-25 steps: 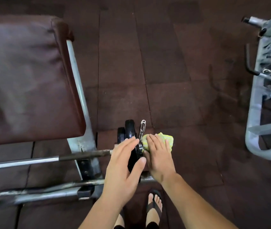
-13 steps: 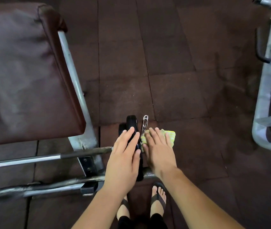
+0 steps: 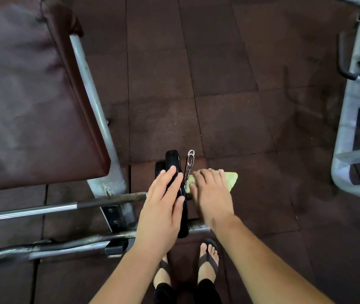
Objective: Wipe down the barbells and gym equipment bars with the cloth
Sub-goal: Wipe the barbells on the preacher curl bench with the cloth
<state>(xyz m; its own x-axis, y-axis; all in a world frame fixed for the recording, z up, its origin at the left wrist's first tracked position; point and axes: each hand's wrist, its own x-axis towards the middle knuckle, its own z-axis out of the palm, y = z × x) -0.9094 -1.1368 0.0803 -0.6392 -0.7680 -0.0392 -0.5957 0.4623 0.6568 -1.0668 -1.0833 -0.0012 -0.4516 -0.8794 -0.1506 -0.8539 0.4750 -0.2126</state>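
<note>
A steel barbell [image 3: 42,208] runs from the left edge to black weight plates [image 3: 172,161] at its end, with a silver spring clip [image 3: 189,163] just outside them. My left hand [image 3: 163,207] lies flat against the plates, fingers spread over their edge. My right hand [image 3: 212,194] presses a yellow-green cloth [image 3: 230,178] down over the bar's end sleeve, right of the clip. Most of the cloth is hidden under my fingers. A second, rougher bar [image 3: 64,242] lies lower, its end [image 3: 198,227] poking out past the plates.
A maroon padded bench [image 3: 31,95] on a grey metal frame [image 3: 91,91] fills the left. A grey machine frame [image 3: 348,132] stands at the right edge. Dark rubber floor tiles [image 3: 196,73] lie between them. My sandalled feet [image 3: 207,257] are just below the plates.
The view has tilted down and closer. My left hand flattened on the plates, thumb no longer hooked around them. My right hand stayed on the cloth at the bar's end.
</note>
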